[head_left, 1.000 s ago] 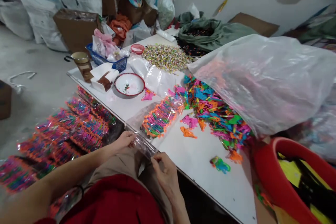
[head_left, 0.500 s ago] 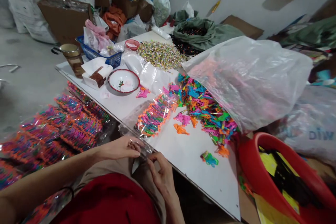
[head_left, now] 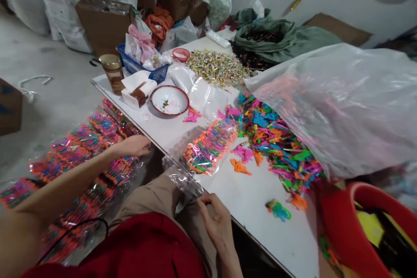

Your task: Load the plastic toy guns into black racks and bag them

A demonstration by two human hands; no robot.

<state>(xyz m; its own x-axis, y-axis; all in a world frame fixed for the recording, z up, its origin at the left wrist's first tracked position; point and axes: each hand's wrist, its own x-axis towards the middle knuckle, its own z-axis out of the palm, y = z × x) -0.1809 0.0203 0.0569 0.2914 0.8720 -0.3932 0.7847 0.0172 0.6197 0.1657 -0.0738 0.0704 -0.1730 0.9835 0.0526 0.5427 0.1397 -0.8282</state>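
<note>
A clear plastic packet (head_left: 203, 152) filled with colourful plastic pieces lies on the white table (head_left: 247, 200), its open end hanging over the near edge. My right hand (head_left: 216, 221) pinches that open end at the table's edge. My left hand (head_left: 135, 145) has reached out to the left and rests, fingers curled, by the table's left edge above the filled packets (head_left: 81, 152) stacked below; what it holds is hidden. A heap of loose colourful pieces (head_left: 280, 147) lies to the right of the packet.
A big clear bag (head_left: 342, 104) covers the right of the table. A red tub (head_left: 368, 230) stands at bottom right. A red-rimmed bowl (head_left: 169, 100), white box (head_left: 138, 91), jar (head_left: 112, 71), blue basket (head_left: 143, 67) and a pile of small sweets (head_left: 218, 67) sit farther back.
My left hand let go of the packet's open end and moved left toward the table's edge. My right hand kept its pinch on the packet.
</note>
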